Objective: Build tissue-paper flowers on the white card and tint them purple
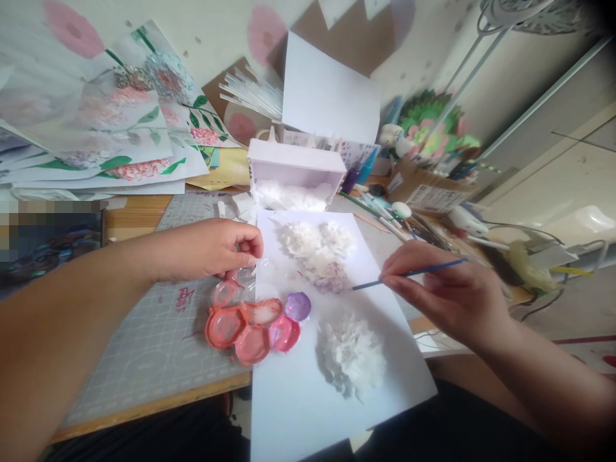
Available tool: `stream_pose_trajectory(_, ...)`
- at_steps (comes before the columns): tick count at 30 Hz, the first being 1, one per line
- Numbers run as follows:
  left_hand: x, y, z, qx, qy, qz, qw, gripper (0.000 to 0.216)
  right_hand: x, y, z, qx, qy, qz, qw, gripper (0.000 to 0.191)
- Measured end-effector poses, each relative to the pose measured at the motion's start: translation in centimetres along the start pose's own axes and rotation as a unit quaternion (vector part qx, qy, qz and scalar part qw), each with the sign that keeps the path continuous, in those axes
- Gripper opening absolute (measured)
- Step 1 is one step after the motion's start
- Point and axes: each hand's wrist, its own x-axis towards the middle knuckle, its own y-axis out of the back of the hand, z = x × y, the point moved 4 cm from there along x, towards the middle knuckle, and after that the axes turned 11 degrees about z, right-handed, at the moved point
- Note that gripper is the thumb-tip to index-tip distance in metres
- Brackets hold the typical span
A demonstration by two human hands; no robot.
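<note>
My right hand [443, 289] pinches a thin blue paintbrush [370, 284] between thumb and fingers. Its tip meets the lower edge of a white petal cluster [332, 274] that is tinted purple there. Two more white ruffled flowers [298, 239] adjoin it higher on the white sheet [293, 398], and a larger white flower [353, 356] sits apart, lower down. My left hand [235, 247] is closed at the top edge of a clear plastic paint palette [253, 344], its fingertips partly hidden. The palette's round wells hold coral, pink and purple paint, and it overlaps the sheet's left edge.
A grey cutting mat [144, 346] covers the desk. Behind the sheet stands a white box [296, 160] with white tissue-like pieces. Flower pictures [135, 128] lean at the left. Brushes, bottles and a cardboard box [423, 189] crowd the right. A dark screen [52, 244] is at far left.
</note>
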Motion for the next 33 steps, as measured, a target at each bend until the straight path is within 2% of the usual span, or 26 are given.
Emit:
stream_pose_trajectory(7,0.2,0.0,-0.9,0.033,-0.007,-0.013,0.999,0.010,0.1,-0.4,-0.1,-0.015,0.004,-0.001,1.000,0.013)
stream_pose_trajectory(21,0.2,0.1,-1.1,0.029,-0.010,-0.013,0.999,0.011,0.2,-0.2,-0.2,-0.024,0.012,0.010,1.000,0.015)
stream_pose_trajectory(29,0.1,0.1,-0.9,0.018,-0.014,-0.010,1.000,0.011,0.3,-0.2,-0.8,-0.050,0.067,0.017,0.996,0.015)
stream_pose_trajectory(33,0.0,0.2,-0.8,0.024,-0.015,-0.010,1.000,0.011,0.5,-0.4,-1.1,-0.054,0.072,0.019,0.996,0.014)
